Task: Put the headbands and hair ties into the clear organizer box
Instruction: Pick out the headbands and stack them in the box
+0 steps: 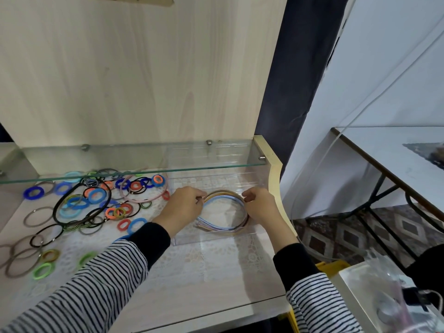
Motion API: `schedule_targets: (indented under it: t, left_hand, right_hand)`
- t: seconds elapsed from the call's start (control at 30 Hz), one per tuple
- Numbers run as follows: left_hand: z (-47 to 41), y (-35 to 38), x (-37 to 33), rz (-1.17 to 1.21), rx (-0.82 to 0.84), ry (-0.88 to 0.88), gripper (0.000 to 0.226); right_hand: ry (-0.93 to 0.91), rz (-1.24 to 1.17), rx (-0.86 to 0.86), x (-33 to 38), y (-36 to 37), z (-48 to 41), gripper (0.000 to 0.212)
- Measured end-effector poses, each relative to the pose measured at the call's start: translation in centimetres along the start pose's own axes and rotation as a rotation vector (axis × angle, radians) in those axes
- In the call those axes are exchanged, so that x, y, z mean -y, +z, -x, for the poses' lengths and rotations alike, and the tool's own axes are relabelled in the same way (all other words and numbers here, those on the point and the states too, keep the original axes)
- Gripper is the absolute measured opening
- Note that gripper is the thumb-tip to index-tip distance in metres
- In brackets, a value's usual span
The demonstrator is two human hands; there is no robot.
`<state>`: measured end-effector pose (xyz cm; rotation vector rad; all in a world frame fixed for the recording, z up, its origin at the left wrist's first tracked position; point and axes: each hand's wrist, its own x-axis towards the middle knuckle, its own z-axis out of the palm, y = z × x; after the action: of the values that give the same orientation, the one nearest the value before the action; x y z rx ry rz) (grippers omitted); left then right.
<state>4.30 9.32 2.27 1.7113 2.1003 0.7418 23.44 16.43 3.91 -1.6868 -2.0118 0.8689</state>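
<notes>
A bundle of thin pastel headbands (pixel 224 197) lies inside the clear organizer box (pixel 216 237) on the desk's right side. My left hand (pixel 183 207) pinches the bundle's left side and my right hand (pixel 258 205) grips its right side. To the left of the box, several coloured hair ties (pixel 97 195) lie scattered on the lace cloth. A black headband (pixel 57 207) and a pink headband (pixel 144 199) rest among them.
A glass shelf (pixel 134 173) juts out just above the box and the ties. The wooden back panel (pixel 144 80) rises behind. The desk's curved right edge (pixel 276 183) is close to my right hand. A second table (pixel 389 150) stands at the right.
</notes>
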Motion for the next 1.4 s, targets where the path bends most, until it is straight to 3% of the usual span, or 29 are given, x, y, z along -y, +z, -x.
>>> schedule_targets:
  t: [0.13, 0.23, 0.47, 0.67, 0.9, 1.1, 1.4]
  left_hand:
    - [0.4, 0.2, -0.1, -0.026, 0.059, 0.038, 0.042]
    - [0.8, 0.2, 0.2, -0.014, -0.008, 0.081, 0.038]
    - [1.5, -0.5, 0.5, -0.253, -0.056, 0.162, 0.031]
    - [2.1, -0.2, 1.6, -0.201, -0.096, 0.207, 0.033]
    - [4.5, -0.2, 3.7, -0.075, -0.277, 0.145, 0.040]
    - [6.4, -2.7, 6.5, -0.283, -0.428, 0.072, 0.034]
    - [8.9, -5.9, 12.6, -0.447, -0.358, -0.189, 0.054]
  right_hand:
    - [-0.054, 0.101, -0.008, 0.0, 0.0, 0.3, 0.021]
    - [-0.068, 0.108, -0.041, 0.2, 0.2, 0.4, 0.023]
    - [-0.057, 0.132, -0.073, 0.3, 0.6, 0.1, 0.025]
    - [-0.046, 0.135, -0.138, 0.3, 1.2, 0.3, 0.033]
    - [-0.201, 0.141, -0.189, 1.9, 2.5, 1.7, 0.021]
    - [-0.508, 0.001, -0.165, 5.9, 5.7, 3.0, 0.017]
    - [-0.718, 0.002, -0.018, 12.0, 12.5, 6.3, 0.023]
